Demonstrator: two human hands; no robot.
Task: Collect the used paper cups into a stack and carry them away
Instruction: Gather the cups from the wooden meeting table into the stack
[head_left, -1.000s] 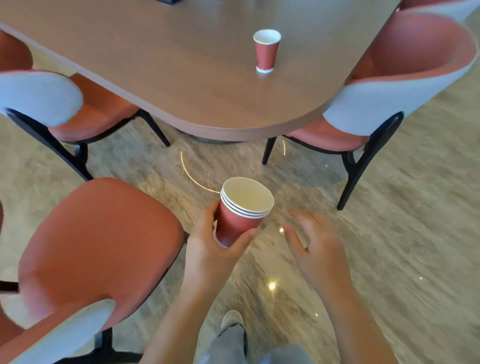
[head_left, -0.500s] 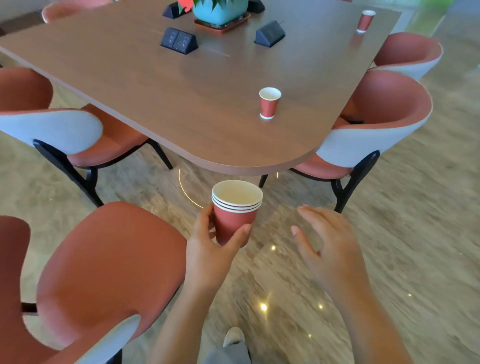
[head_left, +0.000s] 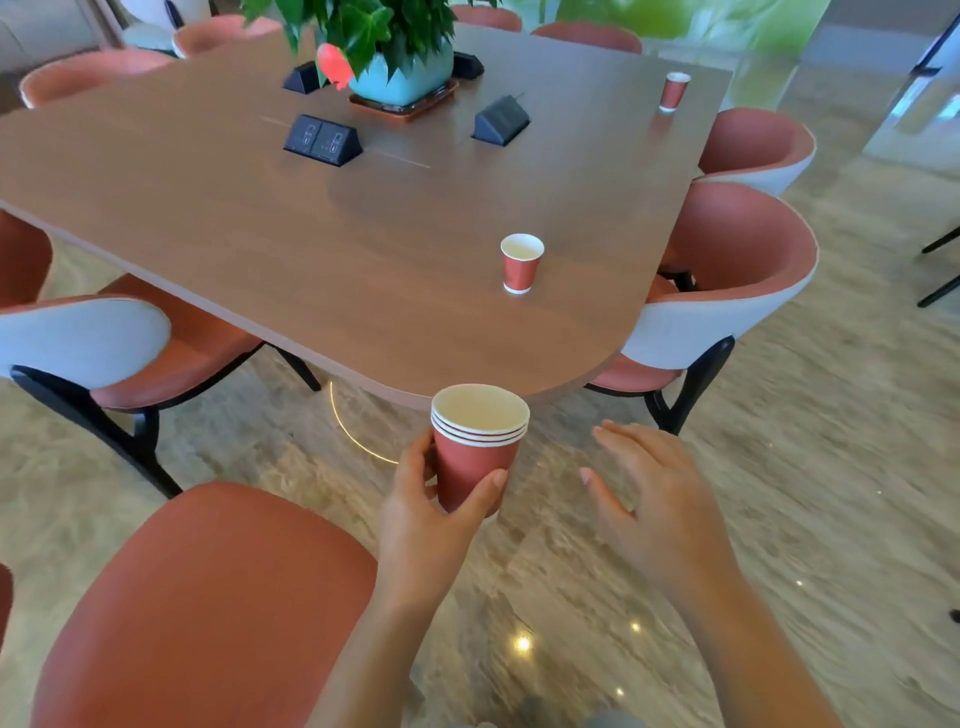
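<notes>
At the bottom centre of the frame the left hand grips a stack of red paper cups with white rims, thumb on the near side and fingers curled round the far side. The stack is upright, with several nested rims showing at its top, and is held in the air over the marbled stone floor. Just right of it, not touching, the right hand hangs with fingers loosely spread, holding nothing.

A red upholstered chair seat fills the lower left. Beyond the hands is the rounded end of the brown wooden tabletop, where a single red paper cup stands upright, right of centre. Farther back sit two black wedge-shaped socket boxes and a leafy plant in a teal pot. Another small red paper cup stands at the upper right.
</notes>
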